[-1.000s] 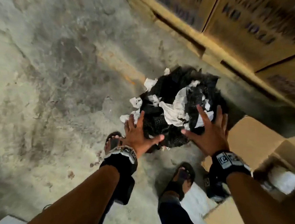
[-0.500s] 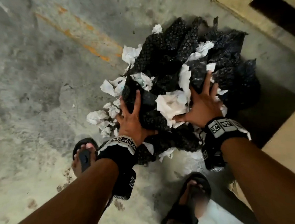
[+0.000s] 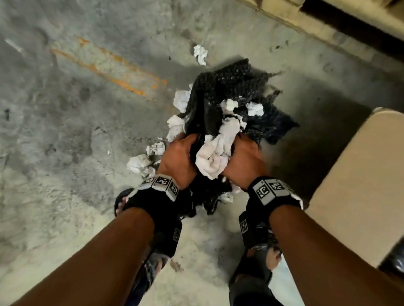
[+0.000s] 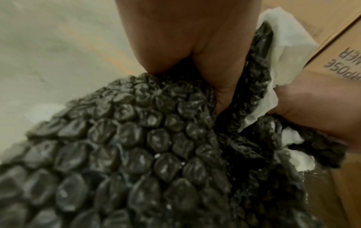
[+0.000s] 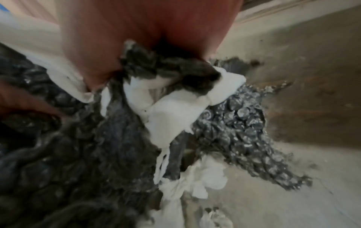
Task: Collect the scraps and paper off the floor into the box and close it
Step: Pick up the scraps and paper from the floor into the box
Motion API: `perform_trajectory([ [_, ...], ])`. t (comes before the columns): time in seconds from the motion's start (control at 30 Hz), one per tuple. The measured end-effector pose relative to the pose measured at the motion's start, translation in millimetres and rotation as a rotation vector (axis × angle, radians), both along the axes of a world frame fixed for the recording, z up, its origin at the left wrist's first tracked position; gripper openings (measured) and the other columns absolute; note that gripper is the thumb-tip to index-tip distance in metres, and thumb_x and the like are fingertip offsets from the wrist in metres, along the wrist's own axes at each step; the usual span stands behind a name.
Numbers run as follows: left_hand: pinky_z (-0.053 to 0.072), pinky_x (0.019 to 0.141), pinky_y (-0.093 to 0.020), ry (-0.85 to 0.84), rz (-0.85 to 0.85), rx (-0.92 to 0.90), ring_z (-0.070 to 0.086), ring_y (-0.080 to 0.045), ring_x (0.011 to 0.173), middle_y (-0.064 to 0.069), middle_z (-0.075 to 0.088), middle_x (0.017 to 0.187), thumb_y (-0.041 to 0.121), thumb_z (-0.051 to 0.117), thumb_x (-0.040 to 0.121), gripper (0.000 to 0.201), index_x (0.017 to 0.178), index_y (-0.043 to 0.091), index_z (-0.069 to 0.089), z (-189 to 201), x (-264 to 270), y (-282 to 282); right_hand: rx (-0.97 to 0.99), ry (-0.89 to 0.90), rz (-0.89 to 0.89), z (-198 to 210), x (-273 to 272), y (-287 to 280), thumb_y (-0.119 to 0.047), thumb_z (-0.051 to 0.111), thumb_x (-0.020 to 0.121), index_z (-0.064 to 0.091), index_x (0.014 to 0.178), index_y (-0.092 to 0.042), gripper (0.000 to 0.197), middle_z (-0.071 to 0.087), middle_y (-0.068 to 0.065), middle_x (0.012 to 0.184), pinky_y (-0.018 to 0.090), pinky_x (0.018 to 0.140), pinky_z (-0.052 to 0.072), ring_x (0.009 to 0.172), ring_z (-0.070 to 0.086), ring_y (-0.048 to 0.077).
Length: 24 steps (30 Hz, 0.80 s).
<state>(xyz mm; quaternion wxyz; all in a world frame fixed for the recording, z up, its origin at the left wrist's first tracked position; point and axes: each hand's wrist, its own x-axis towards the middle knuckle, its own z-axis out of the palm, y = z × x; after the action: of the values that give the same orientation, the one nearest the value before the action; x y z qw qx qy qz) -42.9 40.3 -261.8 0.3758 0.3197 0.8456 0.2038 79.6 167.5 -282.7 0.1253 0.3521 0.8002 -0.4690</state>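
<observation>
A bundle of black bubble wrap (image 3: 227, 99) mixed with crumpled white paper (image 3: 216, 151) is lifted off the concrete floor between both hands. My left hand (image 3: 179, 153) grips the left side of the bundle, its fingers curled into the black wrap (image 4: 136, 138). My right hand (image 3: 244, 161) grips the right side, clutching wrap and white paper (image 5: 168, 111). Loose paper scraps (image 3: 138, 163) lie on the floor to the left of the bundle, and one more scrap (image 3: 200, 53) lies beyond it. A flap of the cardboard box (image 3: 372, 180) shows at the right edge.
A wooden pallet (image 3: 327, 20) carrying printed cartons (image 4: 336, 50) runs along the top right. My two sandalled feet (image 3: 255, 265) stand just below the bundle. An orange paint streak (image 3: 106, 70) marks the bare concrete floor (image 3: 50, 165) on the left.
Both hands went from spread flat on the pile to gripping it and have gathered it up off the floor toward me. Several scraps stayed behind on the floor.
</observation>
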Motion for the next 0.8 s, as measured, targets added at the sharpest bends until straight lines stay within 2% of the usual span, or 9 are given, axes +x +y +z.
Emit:
perform_trajectory([
  [0.1, 0.055, 0.088, -0.032, -0.041, 0.059, 0.104, 0.068, -0.022, 0.098, -0.005, 0.066, 0.111, 0.032, 0.073, 0.078, 0.037, 0.113, 0.022, 0.068, 51, 4, -9, 0.016, 0.039, 0.017, 44, 6, -8, -0.057, 0.056, 0.074, 0.066, 0.12, -0.018, 0.061, 0.066, 0.011, 0.117, 0.044, 0.09, 0.055, 0.106, 0.065, 0.033],
  [0.17, 0.052, 0.092, -0.024, -0.026, 0.068, 0.144, 0.066, -0.017, 0.1, -0.003, 0.065, 0.113, 0.024, 0.075, 0.079, 0.035, 0.112, 0.017, 0.069, 90, 9, -12, 0.026, 0.08, 0.0, 79, 12, -11, -0.054, 0.058, 0.073, 0.067, 0.115, -0.018, 0.056, 0.066, 0.013, 0.112, 0.045, 0.085, 0.056, 0.101, 0.065, 0.035],
  [0.2, 0.051, 0.092, -0.022, -0.006, 0.058, 0.144, 0.066, -0.018, 0.101, -0.005, 0.065, 0.114, 0.019, 0.075, 0.079, 0.035, 0.113, 0.014, 0.069, 107, 11, -15, 0.032, 0.096, -0.002, 95, 14, -14, -0.053, 0.06, 0.074, 0.067, 0.116, -0.018, 0.055, 0.065, 0.013, 0.114, 0.045, 0.086, 0.056, 0.103, 0.064, 0.035],
  [0.27, 0.052, 0.092, -0.028, 0.039, 0.021, 0.129, 0.065, -0.024, 0.105, -0.011, 0.065, 0.117, 0.012, 0.074, 0.078, 0.038, 0.116, 0.01, 0.067, 140, 17, -17, 0.053, 0.134, -0.012, 127, 24, -18, -0.049, 0.065, 0.076, 0.064, 0.121, -0.017, 0.055, 0.063, 0.012, 0.121, 0.047, 0.09, 0.054, 0.11, 0.06, 0.035],
  [0.4, 0.056, 0.09, -0.031, 0.02, -0.009, 0.176, 0.067, -0.02, 0.105, -0.005, 0.064, 0.121, 0.025, 0.068, 0.081, 0.037, 0.117, 0.017, 0.066, 194, 39, -3, 0.047, 0.148, -0.058, 175, 54, -13, -0.052, 0.061, 0.079, 0.062, 0.128, -0.019, 0.059, 0.062, 0.008, 0.131, 0.045, 0.098, 0.051, 0.121, 0.056, 0.031],
  [0.57, 0.053, 0.092, -0.036, -0.061, -0.117, 0.232, 0.064, -0.015, 0.106, -0.002, 0.064, 0.117, 0.012, 0.071, 0.083, 0.032, 0.115, 0.016, 0.066, 245, 100, 51, 0.02, 0.191, -0.273, 235, 137, 22, -0.04, 0.073, 0.077, 0.064, 0.125, -0.019, 0.053, 0.064, 0.008, 0.129, 0.044, 0.096, 0.053, 0.115, 0.063, 0.029],
  [0.63, 0.053, 0.093, -0.036, -0.064, -0.217, 0.271, 0.064, -0.017, 0.108, -0.002, 0.065, 0.118, 0.021, 0.075, 0.078, 0.042, 0.119, 0.017, 0.066, 257, 134, 82, 0.035, 0.206, -0.394, 259, 180, 40, -0.042, 0.073, 0.077, 0.068, 0.119, -0.015, 0.05, 0.068, 0.011, 0.124, 0.033, 0.096, 0.052, 0.111, 0.065, 0.029],
  [0.7, 0.052, 0.096, -0.035, -0.103, -0.303, 0.312, 0.064, -0.016, 0.111, -0.002, 0.065, 0.121, 0.027, 0.076, 0.074, 0.049, 0.122, 0.018, 0.066, 267, 173, 115, 0.076, 0.216, -0.502, 276, 224, 61, -0.034, 0.076, 0.076, 0.071, 0.11, -0.011, 0.041, 0.072, 0.011, 0.114, 0.021, 0.089, 0.045, 0.104, 0.068, 0.025],
  [0.8, 0.052, 0.096, -0.035, -0.19, -0.375, 0.364, 0.064, -0.014, 0.111, -0.002, 0.066, 0.121, 0.021, 0.077, 0.075, 0.045, 0.119, 0.016, 0.068, 264, 235, 165, 0.105, 0.192, -0.643, 288, 292, 91, -0.023, 0.085, 0.075, 0.073, 0.104, -0.013, 0.033, 0.075, 0.006, 0.108, 0.024, 0.086, 0.051, 0.101, 0.07, 0.019],
])
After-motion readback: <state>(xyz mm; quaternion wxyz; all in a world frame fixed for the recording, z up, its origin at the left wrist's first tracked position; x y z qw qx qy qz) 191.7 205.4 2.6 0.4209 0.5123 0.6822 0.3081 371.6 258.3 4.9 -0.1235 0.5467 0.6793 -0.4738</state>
